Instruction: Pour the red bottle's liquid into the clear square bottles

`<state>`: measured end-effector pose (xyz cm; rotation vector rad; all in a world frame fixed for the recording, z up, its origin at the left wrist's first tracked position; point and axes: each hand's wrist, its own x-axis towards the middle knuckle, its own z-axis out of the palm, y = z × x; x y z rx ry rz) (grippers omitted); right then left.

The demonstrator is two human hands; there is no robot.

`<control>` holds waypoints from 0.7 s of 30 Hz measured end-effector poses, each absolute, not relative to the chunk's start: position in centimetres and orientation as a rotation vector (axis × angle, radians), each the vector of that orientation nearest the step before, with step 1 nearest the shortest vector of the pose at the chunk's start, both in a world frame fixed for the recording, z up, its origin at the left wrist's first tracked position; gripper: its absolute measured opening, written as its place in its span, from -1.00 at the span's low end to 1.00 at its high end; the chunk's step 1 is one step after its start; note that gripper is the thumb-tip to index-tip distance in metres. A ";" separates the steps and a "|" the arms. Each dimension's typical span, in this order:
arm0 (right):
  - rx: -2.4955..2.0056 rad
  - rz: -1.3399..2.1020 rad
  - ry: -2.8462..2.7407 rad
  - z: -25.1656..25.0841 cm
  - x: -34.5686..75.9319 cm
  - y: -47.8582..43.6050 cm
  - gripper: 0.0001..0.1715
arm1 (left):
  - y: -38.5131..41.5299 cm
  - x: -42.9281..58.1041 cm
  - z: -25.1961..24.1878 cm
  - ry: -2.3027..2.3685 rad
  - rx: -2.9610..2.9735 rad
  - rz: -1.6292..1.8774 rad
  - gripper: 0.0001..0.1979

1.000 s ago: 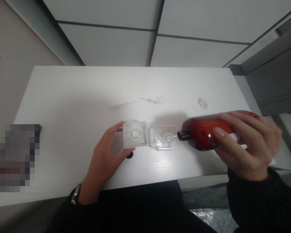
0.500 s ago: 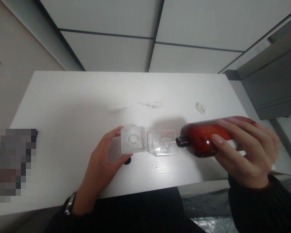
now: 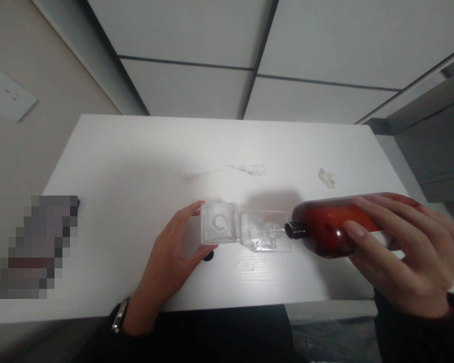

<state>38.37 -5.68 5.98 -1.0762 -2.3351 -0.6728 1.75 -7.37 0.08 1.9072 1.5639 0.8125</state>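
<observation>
**A:** What does the right hand have?

**B:** The right hand (image 3: pixel 404 257) is clasped round a brown bottle (image 3: pixel 325 227), with the fingers laid over its upper side. The bottle is held above the table (image 3: pixel 136 166), near the front edge and right of the middle. It is tipped almost flat, with its open neck pointing left.

**A:** Where does the neck end up?

**B:** At the right edge of a clear tray (image 3: pixel 267 232). I cannot tell whether anything is running out.

**A:** And the left hand?

**B:** The left hand (image 3: pixel 170 262) pinches a clear box (image 3: pixel 219 223) from its left side, forefinger on the far corner and thumb on the near one. The box sits flat on the table and touches the tray on its right, about midway along the front edge.

**A:** Anything else around?

**B:** A small black cap (image 3: pixel 208 255) lies just below the thumb. Two pale smears (image 3: pixel 249 169) mark the table farther back, well apart from each other. There is a watch (image 3: pixel 119 315) on the left wrist.
</observation>
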 end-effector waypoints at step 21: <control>-1.149 -0.670 -2.319 6.1 37.7 -5.9 0.00 | -7.4 1.8 0.2 1.569 1.888 0.792 -0.34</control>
